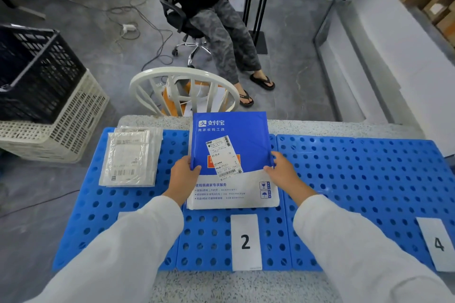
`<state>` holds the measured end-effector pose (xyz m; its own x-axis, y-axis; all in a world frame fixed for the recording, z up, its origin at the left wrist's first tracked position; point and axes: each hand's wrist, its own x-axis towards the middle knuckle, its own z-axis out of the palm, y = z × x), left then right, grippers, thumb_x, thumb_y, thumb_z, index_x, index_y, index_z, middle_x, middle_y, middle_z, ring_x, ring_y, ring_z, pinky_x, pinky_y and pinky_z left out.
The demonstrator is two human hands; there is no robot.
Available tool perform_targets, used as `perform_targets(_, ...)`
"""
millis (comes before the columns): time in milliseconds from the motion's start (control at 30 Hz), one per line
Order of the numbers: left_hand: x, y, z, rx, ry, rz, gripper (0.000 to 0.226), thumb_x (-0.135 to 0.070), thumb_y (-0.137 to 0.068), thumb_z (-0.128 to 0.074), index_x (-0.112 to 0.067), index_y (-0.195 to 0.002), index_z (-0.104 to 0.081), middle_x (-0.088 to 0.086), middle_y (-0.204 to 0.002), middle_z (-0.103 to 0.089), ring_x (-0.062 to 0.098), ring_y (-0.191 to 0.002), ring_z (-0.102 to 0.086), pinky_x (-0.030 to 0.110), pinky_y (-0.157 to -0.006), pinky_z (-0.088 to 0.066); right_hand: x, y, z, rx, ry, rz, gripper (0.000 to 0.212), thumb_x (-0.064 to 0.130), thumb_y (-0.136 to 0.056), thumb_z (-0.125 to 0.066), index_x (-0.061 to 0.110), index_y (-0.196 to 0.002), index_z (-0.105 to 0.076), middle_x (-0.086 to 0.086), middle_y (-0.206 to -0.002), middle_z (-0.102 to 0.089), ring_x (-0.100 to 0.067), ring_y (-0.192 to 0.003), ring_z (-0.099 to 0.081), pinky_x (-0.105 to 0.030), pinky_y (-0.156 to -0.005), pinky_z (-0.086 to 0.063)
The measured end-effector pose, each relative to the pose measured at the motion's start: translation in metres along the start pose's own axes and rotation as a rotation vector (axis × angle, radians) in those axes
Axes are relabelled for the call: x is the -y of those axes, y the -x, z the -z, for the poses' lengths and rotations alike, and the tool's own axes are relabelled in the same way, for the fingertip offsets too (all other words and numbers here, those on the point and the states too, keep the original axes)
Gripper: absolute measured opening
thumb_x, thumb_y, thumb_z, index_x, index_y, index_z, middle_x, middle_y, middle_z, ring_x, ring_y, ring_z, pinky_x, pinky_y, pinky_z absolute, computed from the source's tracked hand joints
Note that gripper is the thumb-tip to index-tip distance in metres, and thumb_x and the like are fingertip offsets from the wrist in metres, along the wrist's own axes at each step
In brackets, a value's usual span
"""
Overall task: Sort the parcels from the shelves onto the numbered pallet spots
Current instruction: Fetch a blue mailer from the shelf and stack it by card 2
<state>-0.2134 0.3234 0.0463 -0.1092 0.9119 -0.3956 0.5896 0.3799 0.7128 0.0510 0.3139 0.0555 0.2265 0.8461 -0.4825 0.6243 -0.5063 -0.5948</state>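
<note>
The sleeves (138, 241) are flanking label 2 (246, 241) while my left hand (183, 172) and right hand (283, 170) are each pinching a side edge of the parcel (231, 145) on the pallet (344, 167) behind it, and I'm worrying its slick far end, poking past the pallet's back edge, is risking a slide off once released.

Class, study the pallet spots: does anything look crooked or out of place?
The white shipping label on the blue parcel sits at a slant, not square with the parcel's edges. The clear bags at left lie slightly fanned.
</note>
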Motion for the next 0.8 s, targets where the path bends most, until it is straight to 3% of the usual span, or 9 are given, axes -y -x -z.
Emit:
perform_targets(100, -0.009, 0.01, 0.001, 0.04, -0.189, -0.1, 0.032, -0.014, -0.097, -0.053, -0.003, -0.128, -0.051, 0.01, -0.129, -0.049, 0.015, -0.105, -0.05, 0.011, -0.064, -0.04, -0.002, 0.018, 0.011, 0.006, 0.062, 0.049, 0.041, 0.015, -0.099, -0.048, 0.008, -0.139, -0.042, -0.014, -0.138, -0.045, -0.027, -0.117, -0.053, -0.037, -0.097, -0.046)
perform_targets(167, -0.026, 0.019, 0.002, 0.041, -0.297, -0.186, 0.03, -0.012, -0.098, -0.051, 0.0, -0.125, -0.052, 0.013, -0.131, -0.048, 0.022, -0.112, -0.05, 0.024, -0.081, -0.049, -0.003, 0.033, 0.019, -0.005, 0.073, 0.092, 0.045, 0.021, -0.1, -0.048, 0.009, -0.142, -0.039, -0.012, -0.14, -0.042, -0.025, -0.122, -0.049, -0.035, -0.1, -0.043)
perform_targets(267, -0.066, 0.032, -0.003, 0.053, -0.394, -0.355, 0.03, -0.018, -0.097, -0.051, -0.006, -0.125, -0.054, 0.008, -0.134, -0.048, 0.023, -0.12, -0.048, 0.035, -0.098, -0.045, -0.003, 0.056, 0.044, -0.023, 0.115, 0.144, 0.049, 0.029, -0.101, -0.047, 0.01, -0.145, -0.035, -0.009, -0.148, -0.036, -0.024, -0.132, -0.041, -0.034, -0.105, -0.037)
perform_targets(567, -0.232, 0.126, -0.067, 0.239, -0.678, -0.921, 0.053, -0.049, -0.097, -0.045, -0.019, -0.141, -0.041, -0.004, -0.144, -0.043, 0.014, -0.131, -0.042, 0.03, -0.104, -0.038, -0.045, 0.136, 0.178, -0.234, 0.305, 0.195, 0.06, 0.045, -0.099, -0.046, 0.015, -0.149, -0.03, -0.004, -0.153, -0.031, -0.023, -0.131, -0.045, -0.038, -0.102, -0.041)
perform_targets(667, -0.271, 0.165, -0.101, 0.305, -0.766, -1.072, 0.057, -0.052, -0.097, -0.044, -0.019, -0.143, -0.038, -0.002, -0.147, -0.04, 0.015, -0.132, -0.041, 0.028, -0.105, -0.036, -0.083, 0.17, 0.221, -0.307, 0.31, 0.151, 0.057, 0.043, -0.099, -0.046, 0.017, -0.147, -0.03, -0.005, -0.152, -0.031, -0.024, -0.128, -0.047, -0.037, -0.096, -0.043)
perform_targets(800, -0.314, 0.216, -0.159, 0.345, -0.773, -1.184, 0.058, -0.052, -0.097, -0.043, -0.019, -0.144, -0.036, -0.004, -0.148, -0.038, 0.013, -0.133, -0.04, 0.027, -0.105, -0.035, -0.146, 0.219, 0.269, -0.405, 0.269, 0.035, 0.063, 0.044, -0.098, -0.05, 0.019, -0.15, -0.026, -0.001, -0.156, -0.028, -0.022, -0.133, -0.044, -0.038, -0.101, -0.043)
